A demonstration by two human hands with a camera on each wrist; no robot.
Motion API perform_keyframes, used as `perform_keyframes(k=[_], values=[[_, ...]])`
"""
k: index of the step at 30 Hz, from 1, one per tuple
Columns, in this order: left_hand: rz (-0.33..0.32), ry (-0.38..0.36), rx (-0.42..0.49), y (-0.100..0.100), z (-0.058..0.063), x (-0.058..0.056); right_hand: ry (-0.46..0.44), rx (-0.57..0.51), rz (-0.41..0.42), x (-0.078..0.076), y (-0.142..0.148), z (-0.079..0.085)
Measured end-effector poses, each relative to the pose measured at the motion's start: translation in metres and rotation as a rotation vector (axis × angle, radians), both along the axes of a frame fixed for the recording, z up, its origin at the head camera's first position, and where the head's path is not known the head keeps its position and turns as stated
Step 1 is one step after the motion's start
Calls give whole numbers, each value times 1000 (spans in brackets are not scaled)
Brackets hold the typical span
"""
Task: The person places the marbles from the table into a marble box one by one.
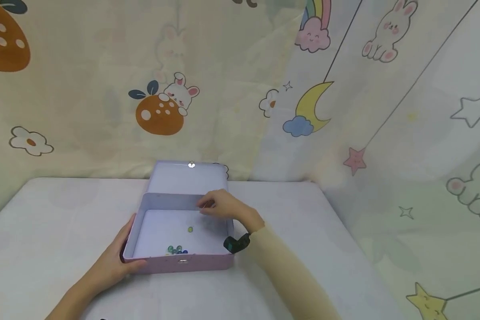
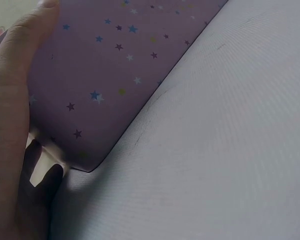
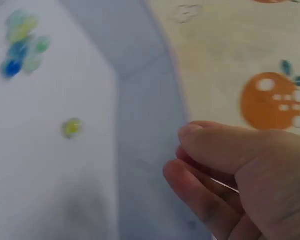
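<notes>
A pinkish-purple tin box [image 1: 208,263] with a pale inside stands on the table, its lid [image 1: 188,177] tipped back. My left hand [image 1: 110,262] grips the box's near left corner, thumb along the front wall and fingers at the left side. Star prints mark the box's outer wall [image 2: 115,65] in the left wrist view. Above the box's right back part hovers my right hand [image 1: 224,205], fingers loosely bent and apart from the thumb, with nothing seen between them. One yellow-green marble [image 1: 190,229] lies alone on the box floor; several green and blue marbles [image 1: 175,250] cluster near the front wall.
White cloth covers the table [image 1: 284,213] on both sides of the box. Behind it hangs a printed curtain [image 1: 224,89] with rabbits, stars and a moon. A dark wrist device [image 1: 237,243] sits on the right wrist, close to the box's right front corner.
</notes>
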State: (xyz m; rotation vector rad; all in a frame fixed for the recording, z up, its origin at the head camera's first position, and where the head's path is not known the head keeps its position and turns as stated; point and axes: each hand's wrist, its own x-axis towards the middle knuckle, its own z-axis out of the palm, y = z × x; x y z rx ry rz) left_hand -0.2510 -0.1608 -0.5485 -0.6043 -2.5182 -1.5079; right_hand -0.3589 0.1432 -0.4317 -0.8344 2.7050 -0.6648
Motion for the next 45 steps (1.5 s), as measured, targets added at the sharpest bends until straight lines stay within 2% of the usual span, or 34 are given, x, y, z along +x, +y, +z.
perform_keyframes(k=[5, 7, 9, 13, 16, 24, 31, 35, 39, 45], values=[[6, -18, -13, -4, 4, 5, 62, -239, -136, 22, 38, 15], [6, -28, -18, -5, 6, 6, 90, -292, -207, 33, 58, 16], [5, -35, -22, -6, 7, 7, 129, -299, -272, 44, 79, 14], [4, -36, -20, -7, 8, 8, 178, -252, -359, 59, 116, 2], [9, -36, -17, -11, 8, 9, 160, -204, -415, 65, 132, -9], [2, -1, -3, -11, 5, 9, -13, -35, -545, 73, 155, -26], [-17, -17, -1, -6, 4, 4, -64, 56, -541, 77, 163, -31], [-16, 4, 3, -3, 2, 2, -76, 80, -560, 80, 163, -36], [-14, 21, 5, -2, 0, 1, -34, 119, -579, 80, 161, -42], [-17, 1, 9, 0, 0, 0, 48, 160, -579, 72, 153, -47]])
